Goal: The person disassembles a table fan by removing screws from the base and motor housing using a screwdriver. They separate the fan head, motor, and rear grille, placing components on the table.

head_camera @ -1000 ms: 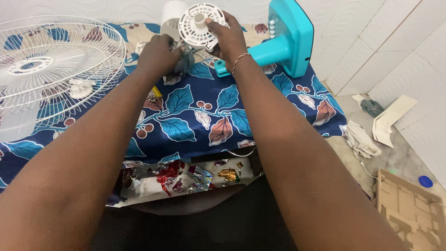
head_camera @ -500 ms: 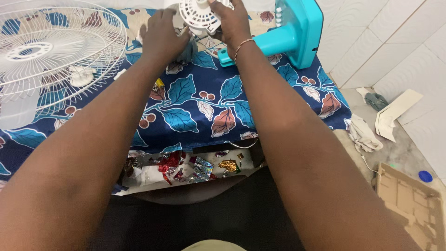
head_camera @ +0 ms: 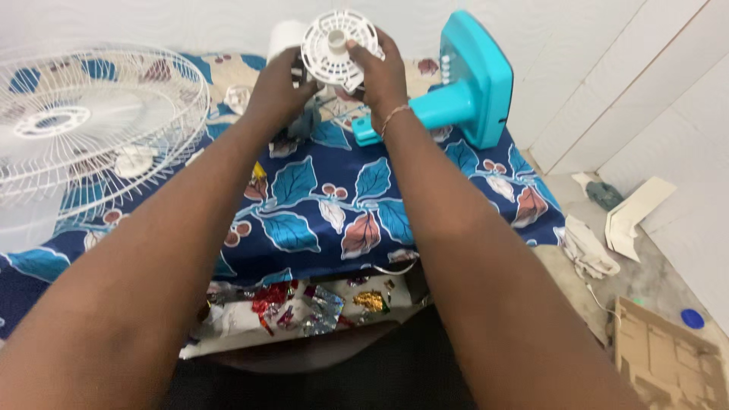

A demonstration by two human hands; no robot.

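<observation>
A white slotted motor housing (head_camera: 339, 47) was held up above the table (head_camera: 319, 205), the right hand (head_camera: 377, 72) and left hand (head_camera: 279, 85) each closed on it. The fan appeared dismantled: wire guard (head_camera: 91, 125) and teal base (head_camera: 471, 83) lay apart, unjoined.

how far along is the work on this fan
Done: the white wire fan guard lies off on the leaf-print cloth. In hand: left hand and right hand grip the white round vented motor housing. Left: the turquoise fan base lies unattached.
</observation>
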